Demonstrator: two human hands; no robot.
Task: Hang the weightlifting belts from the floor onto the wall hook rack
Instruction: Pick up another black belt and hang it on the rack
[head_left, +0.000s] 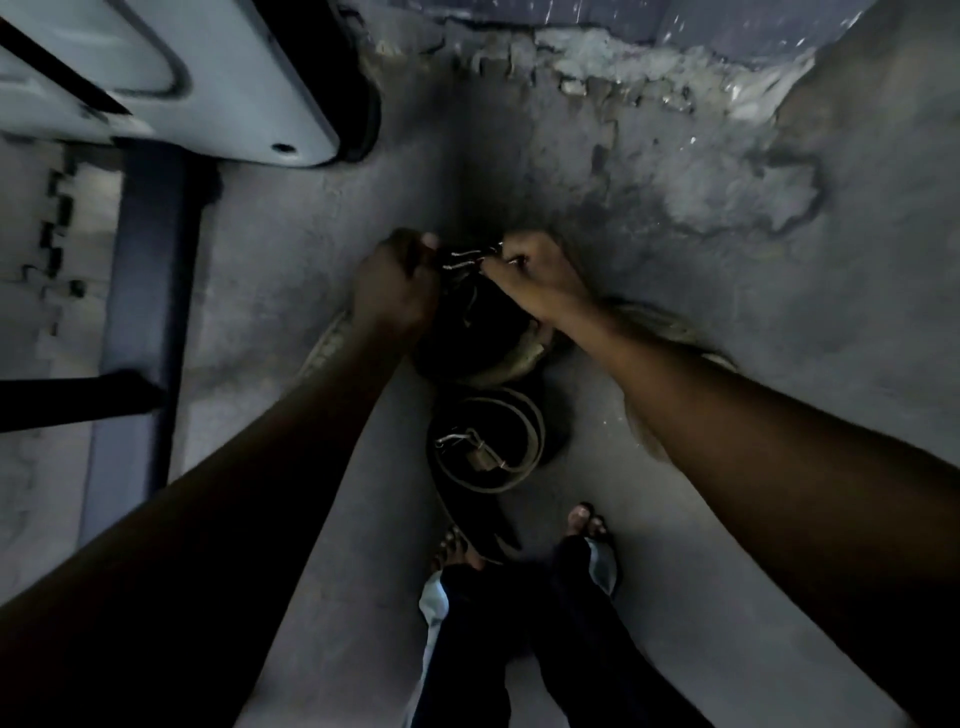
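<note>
I can't make out any text, label, brand or number anywhere; it's all too dim.

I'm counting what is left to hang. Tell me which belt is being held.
The dark belt with the metal buckle, gripped by left hand and right hand. The coiled tan-edged belt nearer the feet lies untouched.

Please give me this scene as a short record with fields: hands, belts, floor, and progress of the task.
left hand: closed on the buckle end of the upper belt
right hand: pinching the metal buckle
second belt: coiled on the floor, near the feet
floor: grey, worn, cracked near the wall
wall hook rack: not in view
progress: no belt hung yet
</note>
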